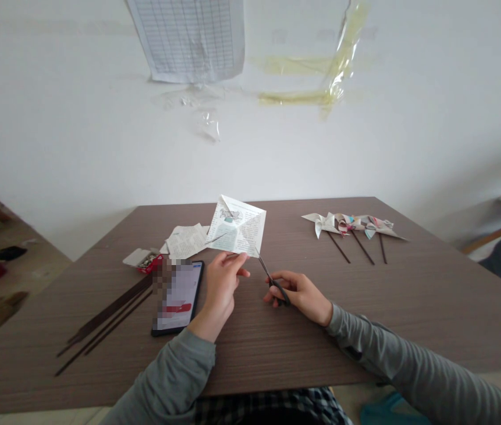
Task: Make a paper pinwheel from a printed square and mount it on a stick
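My left hand point(224, 286) pinches the lower edge of a square sheet of printed paper point(248, 227), holding it up above the table. Crease lines run across the square toward its middle, and one slit seems to open at its left side. In my right hand point(301, 295) is a pair of dark-handled scissors point(280, 289), my fingers in the loops. Its blades point up and left and meet the sheet's lower right corner. Whether the blades are parted there is too small to tell.
Three paper pinwheels point(352, 224) on brown sticks lie at the right. Left are more paper pieces point(186, 241), a small red-and-white box point(146, 260) of small items, several brown sticks point(111, 310) and a phone point(179, 301). The brown table point(321, 348) meets a white wall point(100, 130).
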`<state>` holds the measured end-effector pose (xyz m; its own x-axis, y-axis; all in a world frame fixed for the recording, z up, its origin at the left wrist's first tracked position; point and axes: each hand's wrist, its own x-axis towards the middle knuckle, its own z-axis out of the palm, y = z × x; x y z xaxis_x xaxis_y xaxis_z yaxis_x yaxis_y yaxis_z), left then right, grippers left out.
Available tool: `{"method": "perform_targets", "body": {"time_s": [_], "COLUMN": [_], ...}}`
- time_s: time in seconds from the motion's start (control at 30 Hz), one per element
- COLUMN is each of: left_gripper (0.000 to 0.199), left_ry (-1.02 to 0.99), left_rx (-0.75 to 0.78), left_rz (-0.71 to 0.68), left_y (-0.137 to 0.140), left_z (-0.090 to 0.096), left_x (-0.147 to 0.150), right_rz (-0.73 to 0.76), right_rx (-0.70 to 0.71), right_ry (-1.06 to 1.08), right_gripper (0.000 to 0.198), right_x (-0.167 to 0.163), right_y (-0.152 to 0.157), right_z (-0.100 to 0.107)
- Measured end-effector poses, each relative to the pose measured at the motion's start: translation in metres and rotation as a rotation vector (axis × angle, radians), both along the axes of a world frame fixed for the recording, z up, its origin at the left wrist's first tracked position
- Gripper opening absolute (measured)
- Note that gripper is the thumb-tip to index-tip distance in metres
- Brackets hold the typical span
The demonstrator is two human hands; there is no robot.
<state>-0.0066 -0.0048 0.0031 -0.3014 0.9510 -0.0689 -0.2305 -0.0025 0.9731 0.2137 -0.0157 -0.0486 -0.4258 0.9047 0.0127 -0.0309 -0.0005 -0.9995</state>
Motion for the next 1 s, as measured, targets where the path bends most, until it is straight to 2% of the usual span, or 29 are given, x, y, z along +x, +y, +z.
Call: {"method": "perform_targets", "body": {"time_s": [0.53, 1.0], "left_gripper": [0.056, 0.052], "left_ry": [0.033, 0.029], "left_rx": [0.011, 0.021], "left_rz": [-0.035, -0.023], "left_y": [0.0001, -0.0005], "left_z": [-0.0024, 0.0003], "left_x": [-0.0006, 0.0001], "right_rz": [-0.04, -0.032], "right_rx": [-0.011, -0.005], "right_ry": [0.002, 0.011], "right_gripper": [0.065, 0.064], "right_x": [-0.0028, -0.0021], "right_y": [-0.0048, -0.0035], "right_z": [0.0073, 0.0042]}}
